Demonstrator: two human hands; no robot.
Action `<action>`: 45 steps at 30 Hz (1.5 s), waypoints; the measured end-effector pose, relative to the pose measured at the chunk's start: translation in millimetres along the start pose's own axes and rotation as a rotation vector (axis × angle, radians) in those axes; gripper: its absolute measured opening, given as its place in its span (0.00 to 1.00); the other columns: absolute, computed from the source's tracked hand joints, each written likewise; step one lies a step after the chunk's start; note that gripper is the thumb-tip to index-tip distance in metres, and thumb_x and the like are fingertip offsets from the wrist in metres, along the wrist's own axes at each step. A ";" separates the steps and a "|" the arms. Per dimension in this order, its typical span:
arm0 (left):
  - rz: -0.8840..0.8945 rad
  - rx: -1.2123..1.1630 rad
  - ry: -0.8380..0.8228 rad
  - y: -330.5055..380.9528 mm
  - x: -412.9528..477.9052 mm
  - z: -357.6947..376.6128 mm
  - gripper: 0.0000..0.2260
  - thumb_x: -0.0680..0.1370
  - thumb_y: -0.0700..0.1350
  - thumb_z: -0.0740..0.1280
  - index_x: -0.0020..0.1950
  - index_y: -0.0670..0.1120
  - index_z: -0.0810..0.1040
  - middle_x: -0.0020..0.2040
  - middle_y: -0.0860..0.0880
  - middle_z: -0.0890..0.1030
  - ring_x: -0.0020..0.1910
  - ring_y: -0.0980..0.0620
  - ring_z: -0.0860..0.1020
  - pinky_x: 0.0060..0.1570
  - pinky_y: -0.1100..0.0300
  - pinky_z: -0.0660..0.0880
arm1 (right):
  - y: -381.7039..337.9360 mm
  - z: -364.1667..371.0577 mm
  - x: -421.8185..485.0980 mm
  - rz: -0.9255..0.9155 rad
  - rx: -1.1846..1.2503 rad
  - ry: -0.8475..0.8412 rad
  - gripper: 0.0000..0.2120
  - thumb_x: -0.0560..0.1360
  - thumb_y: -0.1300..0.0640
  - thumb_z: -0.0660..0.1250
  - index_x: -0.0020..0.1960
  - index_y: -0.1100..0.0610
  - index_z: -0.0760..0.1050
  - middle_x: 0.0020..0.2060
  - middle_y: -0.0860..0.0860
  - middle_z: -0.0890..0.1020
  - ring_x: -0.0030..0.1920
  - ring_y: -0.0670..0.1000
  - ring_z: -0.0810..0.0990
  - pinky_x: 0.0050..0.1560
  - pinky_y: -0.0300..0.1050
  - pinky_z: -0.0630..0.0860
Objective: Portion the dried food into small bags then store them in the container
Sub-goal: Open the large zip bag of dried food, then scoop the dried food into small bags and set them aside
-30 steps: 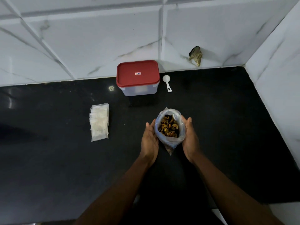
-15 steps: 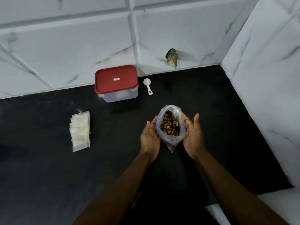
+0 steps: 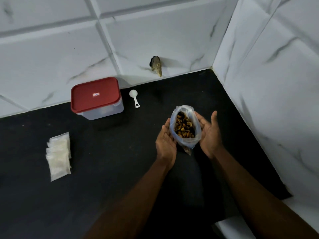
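Since the earlier frames the right hand (image 3: 209, 133) has been opened wider, thumb lifted off the bag; the scene has been shifted left in view, with more of the right wall brought in. Both bare forearms are extended forward over the black counter (image 3: 107, 178). An open clear plastic bag (image 3: 185, 128) of dried food (image 3: 183, 126), brown and dark pieces, is cupped upright between the two palms, mouth up. The left hand (image 3: 166, 141) is held flat and open against the bag's left side, fingers extended and touching the plastic. The right hand is spread open, palm against the bag's right side, thumb raised clear; no closed grip is made by either hand. Whether the bag's bottom corner touches the counter cannot be told.

To the left, well apart from the hands, a fanned stack of small empty bags (image 3: 58, 156) is laid flat on the counter. Farther back, a clear plastic container (image 3: 101, 111) with its red lid (image 3: 95, 95) shut is set against the wall. Just beside it on the right, a white plastic scoop (image 3: 134, 99) is laid on the counter, bowl toward the wall. Behind, white marbled wall tiles (image 3: 51, 57) are seen, with a broken hole (image 3: 156, 65) low in one tile.
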State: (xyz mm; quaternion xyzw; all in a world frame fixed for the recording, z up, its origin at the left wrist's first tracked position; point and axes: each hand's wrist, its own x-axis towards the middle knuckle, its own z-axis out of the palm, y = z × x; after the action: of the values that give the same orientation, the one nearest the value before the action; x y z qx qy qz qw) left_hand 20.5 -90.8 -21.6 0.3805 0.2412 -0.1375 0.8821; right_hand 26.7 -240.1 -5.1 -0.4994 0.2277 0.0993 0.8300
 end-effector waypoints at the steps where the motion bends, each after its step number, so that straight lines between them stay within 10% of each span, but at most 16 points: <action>1: 0.017 -0.001 0.009 -4.5 0.5 3.5 0.21 0.88 0.47 0.48 0.74 0.41 0.72 0.67 0.44 0.81 0.66 0.49 0.80 0.64 0.55 0.77 | -2.9 -3.1 3.0 0.002 -0.009 -0.003 0.41 0.79 0.28 0.45 0.75 0.56 0.70 0.67 0.55 0.80 0.68 0.55 0.78 0.70 0.57 0.73; 26: -0.003 0.098 0.043 1.8 -14.9 14.6 0.22 0.88 0.53 0.51 0.77 0.43 0.69 0.71 0.44 0.78 0.70 0.49 0.76 0.71 0.52 0.73 | -5.0 3.4 10.6 0.013 -0.367 0.109 0.30 0.83 0.34 0.47 0.73 0.49 0.73 0.67 0.52 0.79 0.67 0.52 0.76 0.66 0.52 0.74; 31: 0.044 0.360 0.066 16.0 -14.1 7.1 0.15 0.86 0.55 0.59 0.68 0.52 0.76 0.64 0.53 0.81 0.64 0.58 0.78 0.68 0.57 0.72 | -0.2 6.5 -3.1 -0.342 -0.648 0.292 0.20 0.83 0.46 0.61 0.72 0.50 0.74 0.65 0.42 0.77 0.66 0.43 0.75 0.66 0.42 0.72; 35: 0.167 0.713 0.039 34.2 -16.0 -11.6 0.23 0.84 0.49 0.66 0.79 0.51 0.67 0.73 0.54 0.72 0.70 0.58 0.72 0.64 0.64 0.71 | 4.2 17.3 -12.7 -0.726 -0.938 0.214 0.13 0.80 0.57 0.67 0.65 0.54 0.78 0.60 0.45 0.80 0.61 0.40 0.77 0.62 0.38 0.75; 45: 0.352 1.261 0.056 97.5 -45.7 -62.5 0.19 0.81 0.48 0.70 0.73 0.48 0.75 0.69 0.50 0.77 0.67 0.55 0.75 0.64 0.62 0.71 | 40.0 95.2 -23.2 -0.754 -1.042 -0.020 0.10 0.77 0.62 0.71 0.57 0.55 0.82 0.53 0.44 0.83 0.56 0.40 0.79 0.60 0.31 0.72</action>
State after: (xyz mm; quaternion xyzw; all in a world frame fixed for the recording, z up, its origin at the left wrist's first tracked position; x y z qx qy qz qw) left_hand 3.3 23.6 24.4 0.8621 0.0715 -0.0962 0.4924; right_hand 17.2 -136.2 12.4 -0.8819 -0.0494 -0.0969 0.4586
